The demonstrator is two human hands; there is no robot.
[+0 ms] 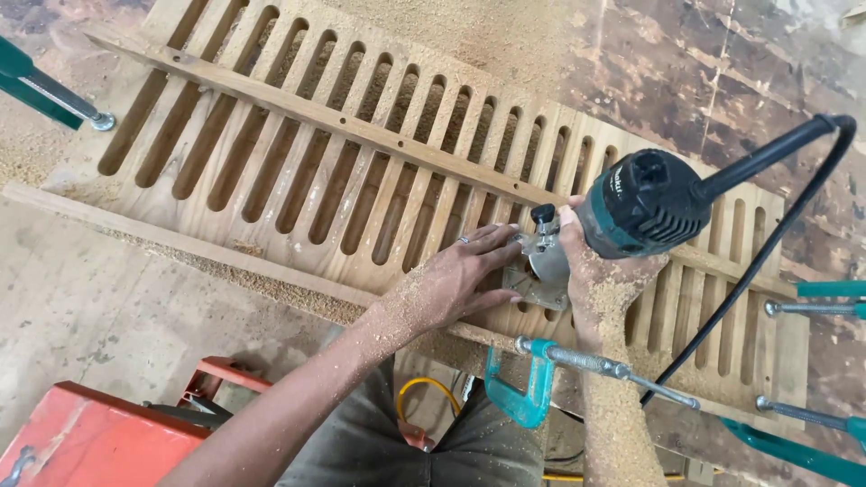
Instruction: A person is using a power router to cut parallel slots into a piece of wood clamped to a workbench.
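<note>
**Routing a slotted board: hands, tool, fixings**

- My right hand [591, 275]: clenched around the body of the teal trim router [631, 212], which stands upright with its base on the slotted wooden board [298, 171], at about 3 o'clock from frame centre.
- My left hand [456, 280]: flat and unclenched, gripping nothing, fingertips [505, 242] pressed against the router base from its 9 o'clock side. Both forearms carry sawdust.
- Guide strip [361, 126]: a thin batten with small holes, lying across the slots, running from 10 o'clock down toward the router.
- Black power cord [767, 243]: loops from the motor cap toward 5 o'clock.
- Teal clamp [528, 388]: grips the board's near edge at 6 o'clock; more clamp bars [812, 307] at 3 o'clock.
- Handling note, my judgement: I keep the base flat and tight to the strip, feed slowly, keep my left fingertips off the cutter opening, and keep the cord behind the tool.
</note>
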